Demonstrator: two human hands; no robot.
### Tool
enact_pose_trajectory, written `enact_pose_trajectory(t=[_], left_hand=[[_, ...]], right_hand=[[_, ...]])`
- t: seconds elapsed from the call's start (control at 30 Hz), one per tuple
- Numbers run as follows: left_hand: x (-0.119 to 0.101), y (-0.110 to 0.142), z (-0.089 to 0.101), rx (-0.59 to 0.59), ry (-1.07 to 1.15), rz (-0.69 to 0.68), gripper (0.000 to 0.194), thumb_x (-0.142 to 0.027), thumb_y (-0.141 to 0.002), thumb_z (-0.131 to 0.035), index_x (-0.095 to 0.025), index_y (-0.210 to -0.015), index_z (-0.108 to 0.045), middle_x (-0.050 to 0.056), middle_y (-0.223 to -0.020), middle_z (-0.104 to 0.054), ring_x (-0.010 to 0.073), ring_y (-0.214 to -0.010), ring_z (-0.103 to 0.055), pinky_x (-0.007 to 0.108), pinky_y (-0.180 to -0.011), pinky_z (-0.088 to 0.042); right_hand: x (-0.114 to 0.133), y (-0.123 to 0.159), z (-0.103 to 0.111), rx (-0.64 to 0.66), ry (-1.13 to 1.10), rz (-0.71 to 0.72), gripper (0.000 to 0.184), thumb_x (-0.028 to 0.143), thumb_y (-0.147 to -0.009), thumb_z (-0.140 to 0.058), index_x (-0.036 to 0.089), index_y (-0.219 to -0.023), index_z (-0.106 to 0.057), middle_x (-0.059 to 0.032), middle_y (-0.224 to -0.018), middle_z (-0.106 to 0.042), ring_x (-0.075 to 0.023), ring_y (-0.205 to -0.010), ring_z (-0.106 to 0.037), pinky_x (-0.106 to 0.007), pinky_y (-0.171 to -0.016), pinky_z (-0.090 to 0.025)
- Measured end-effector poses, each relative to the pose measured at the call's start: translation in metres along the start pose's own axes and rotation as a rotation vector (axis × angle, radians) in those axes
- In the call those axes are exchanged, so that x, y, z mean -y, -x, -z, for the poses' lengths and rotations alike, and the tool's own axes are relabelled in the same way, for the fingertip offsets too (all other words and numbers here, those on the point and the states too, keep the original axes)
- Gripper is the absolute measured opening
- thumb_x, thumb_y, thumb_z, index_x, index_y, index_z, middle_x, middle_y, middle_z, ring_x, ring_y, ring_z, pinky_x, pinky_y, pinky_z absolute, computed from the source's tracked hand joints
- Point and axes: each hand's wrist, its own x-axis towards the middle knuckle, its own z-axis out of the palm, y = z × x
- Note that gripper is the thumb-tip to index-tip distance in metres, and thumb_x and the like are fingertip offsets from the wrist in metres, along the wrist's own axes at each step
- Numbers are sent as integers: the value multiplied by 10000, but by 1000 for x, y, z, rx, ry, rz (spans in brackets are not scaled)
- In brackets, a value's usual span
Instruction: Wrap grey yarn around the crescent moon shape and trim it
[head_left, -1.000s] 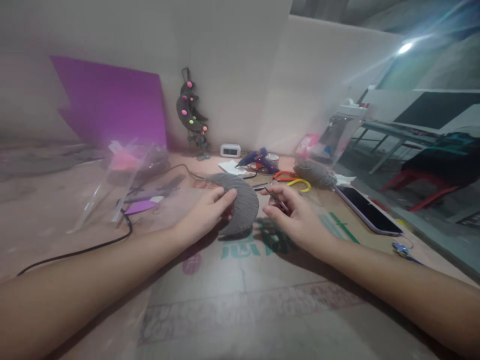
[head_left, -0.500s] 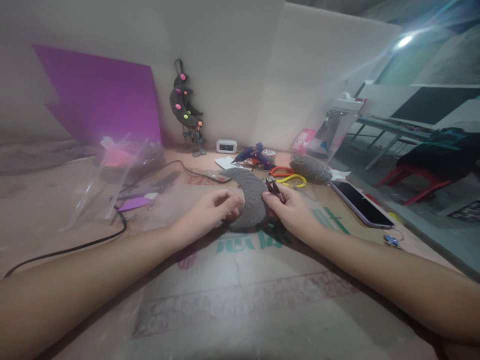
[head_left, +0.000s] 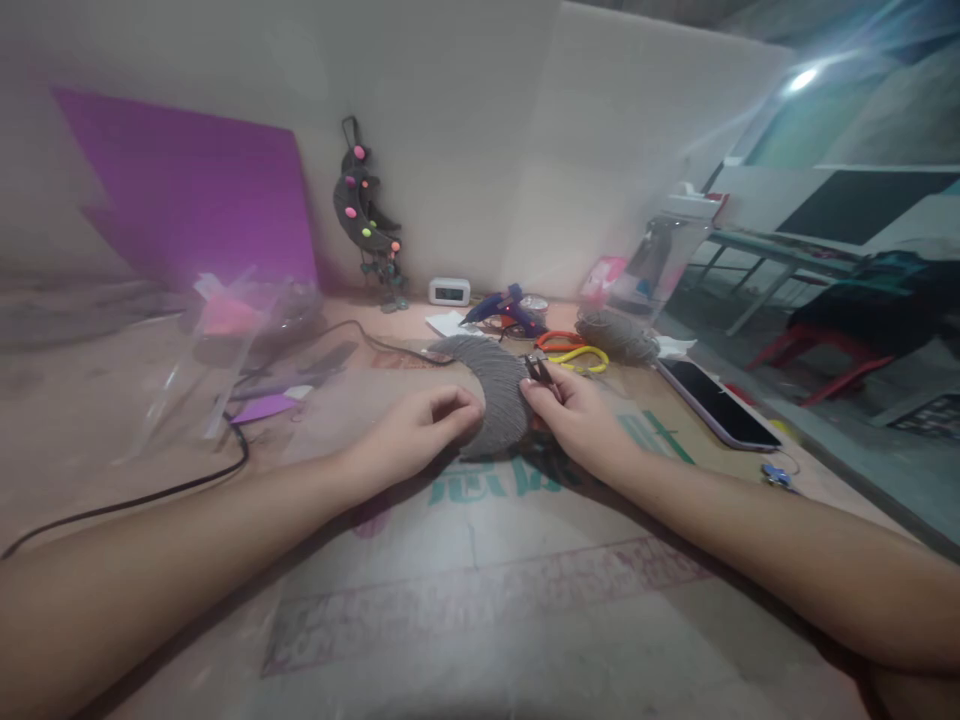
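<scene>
A crescent wrapped in grey yarn [head_left: 499, 390] is between my hands, just above a cardboard sheet printed with green and purple marks. At its inner curve, my left hand [head_left: 420, 430] is closed, thumb and index finger pinched against the edge. My right hand [head_left: 574, 405] is closed around a small dark two-pronged tool [head_left: 541, 372] whose exact kind is unclear. Its fingertips touch the crescent's outer edge at the right. The fingers behind the crescent are hidden.
Behind the crescent lie a blue glue gun [head_left: 502, 308], scissors with orange and yellow handles [head_left: 581, 355], a grey yarn ball [head_left: 619, 337] and a white clock [head_left: 449, 292]. A phone [head_left: 716, 405] is at right. A decorated crescent [head_left: 364, 215] hangs on the wall; a black cord [head_left: 150, 497] runs left.
My right hand has come leftward with the tool to meet the crescent's outer edge. The crescent has turned slightly, and my left hand's pinch has shifted along its inner edge. The view has swung slightly.
</scene>
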Motion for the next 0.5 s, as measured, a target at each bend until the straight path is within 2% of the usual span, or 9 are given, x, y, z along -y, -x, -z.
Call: enact_pose_trajectory(t=[0.17,0.33,0.43,0.5], left_hand=[[-1,-4,0,-52,177,33,304,-397,-924,-453,-179,-771,-599,-1,-671,-566,133,-619,-504,248,-591,-390],[-3,-1,2,-21,63,49,312,-448,-844,-589,-180,-689,-633,13,-669,-613,153,-635,-549,254,-590,-404],[-2,1,2,-60,15,98,308,-455,-808,-625,-187,-660,-653,13,-643,-618,162,-603,-550,247,-531,-371],[-2,2,1,-98,58,95,275,-441,-798,-637,-191,-690,-672,17,-672,-636,174,-633,-572,248,-553,-395]], right_hand=[[-3,-1,1,-2,-78,-12,250,425,-885,-511,202,-776,-485,49,-630,-419,-104,-559,-403,-224,-511,-351],[-3,2,-2,120,-80,-8,208,408,-900,-529,202,-870,-532,45,-669,-455,-103,-574,-436,-220,-526,-384],[-2,4,-3,186,-57,13,183,382,-910,-520,201,-899,-546,46,-660,-463,-100,-566,-441,-218,-520,-385],[-2,4,-3,198,-41,16,188,379,-909,-520,197,-869,-545,45,-643,-469,-98,-562,-449,-216,-515,-382]])
